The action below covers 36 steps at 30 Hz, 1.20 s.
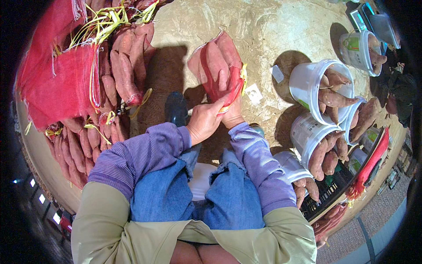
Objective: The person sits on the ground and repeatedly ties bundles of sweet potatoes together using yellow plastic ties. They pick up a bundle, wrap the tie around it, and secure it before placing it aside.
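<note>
In front of my knees, a red mesh bag (238, 78) holds several sweet potatoes (216, 60), its filled end lying away from me on the floor. My left hand (205, 119) is closed on the near, gathered end of the bag, the fingers pointing right. Close against it, my right hand (233, 113) also grips the bag's mouth, its fingers partly hidden by the red mesh and the left hand. A yellow tie (244, 74) hangs at the bag's right side.
Filled bags of sweet potatoes (79, 147) are piled at left, with empty red mesh bags (61, 83) and yellow ties (103, 26) on top. At right stand white buckets (303, 83) of sweet potatoes, a black crate (327, 198) and a scale (360, 20). Paper scraps (253, 93) lie on the floor.
</note>
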Each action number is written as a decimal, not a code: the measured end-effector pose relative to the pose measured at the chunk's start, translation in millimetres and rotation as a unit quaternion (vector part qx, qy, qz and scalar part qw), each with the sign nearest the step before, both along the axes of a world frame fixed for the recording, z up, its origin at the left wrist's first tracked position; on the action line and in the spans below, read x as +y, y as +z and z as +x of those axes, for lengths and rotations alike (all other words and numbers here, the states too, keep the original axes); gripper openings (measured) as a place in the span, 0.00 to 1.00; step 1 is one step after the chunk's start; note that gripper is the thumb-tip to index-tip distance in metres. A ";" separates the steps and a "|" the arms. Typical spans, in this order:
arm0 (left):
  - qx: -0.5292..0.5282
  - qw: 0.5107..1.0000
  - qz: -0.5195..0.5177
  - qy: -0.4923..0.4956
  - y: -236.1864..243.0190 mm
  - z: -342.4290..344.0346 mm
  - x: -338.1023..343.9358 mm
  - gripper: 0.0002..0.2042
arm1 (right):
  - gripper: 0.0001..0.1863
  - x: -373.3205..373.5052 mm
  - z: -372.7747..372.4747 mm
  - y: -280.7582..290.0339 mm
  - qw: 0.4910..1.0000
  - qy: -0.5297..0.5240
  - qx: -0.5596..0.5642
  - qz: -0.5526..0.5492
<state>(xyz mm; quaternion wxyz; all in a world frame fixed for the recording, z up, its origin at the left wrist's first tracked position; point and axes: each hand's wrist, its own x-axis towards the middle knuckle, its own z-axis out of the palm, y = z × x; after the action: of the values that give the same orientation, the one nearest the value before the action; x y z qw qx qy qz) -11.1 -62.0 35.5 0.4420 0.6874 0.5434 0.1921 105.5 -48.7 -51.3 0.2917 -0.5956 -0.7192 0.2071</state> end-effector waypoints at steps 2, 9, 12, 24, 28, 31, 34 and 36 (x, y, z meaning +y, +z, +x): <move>0.014 1.000 -0.011 0.011 -4.3 -0.6 0.2 0.20 | 0.41 6.7 -0.1 3.0 0.999 -0.037 0.013 0.003; 0.056 0.997 -0.046 -0.013 -9.5 7.7 -2.2 0.22 | 0.42 5.1 24.5 -4.0 0.977 -0.024 -0.163 -0.133; 0.046 0.998 -0.040 -0.008 -12.3 9.0 -4.3 0.21 | 0.43 5.1 24.0 -2.7 0.981 -0.035 -0.151 -0.114; 0.047 0.998 -0.046 0.001 -20.6 10.5 -6.7 0.20 | 0.39 0.8 33.1 -10.5 0.982 -0.063 -0.108 -0.141; 0.059 0.997 -0.054 -0.006 -24.7 10.8 -5.1 0.20 | 0.41 6.1 35.0 -3.0 0.972 -0.059 -0.112 -0.198; 0.042 0.994 -0.096 -0.012 -17.5 14.0 -0.8 0.21 | 0.39 6.7 36.2 7.3 0.972 -0.078 -0.049 -0.215; -0.011 0.995 -0.095 0.038 -24.0 15.2 -3.3 0.21 | 0.36 -1.1 43.7 18.2 0.974 -0.065 -0.008 -0.216; -0.067 0.993 -0.089 0.050 -25.3 19.9 -2.9 0.20 | 0.31 -13.2 57.0 21.1 0.980 -0.064 0.071 -0.173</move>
<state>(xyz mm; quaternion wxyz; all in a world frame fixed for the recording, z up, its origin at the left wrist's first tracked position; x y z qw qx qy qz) 8.8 -65.0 10.2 0.5262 0.6032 0.5612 0.2104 162.5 -61.9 -30.2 0.2470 -0.6658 -0.6101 0.3513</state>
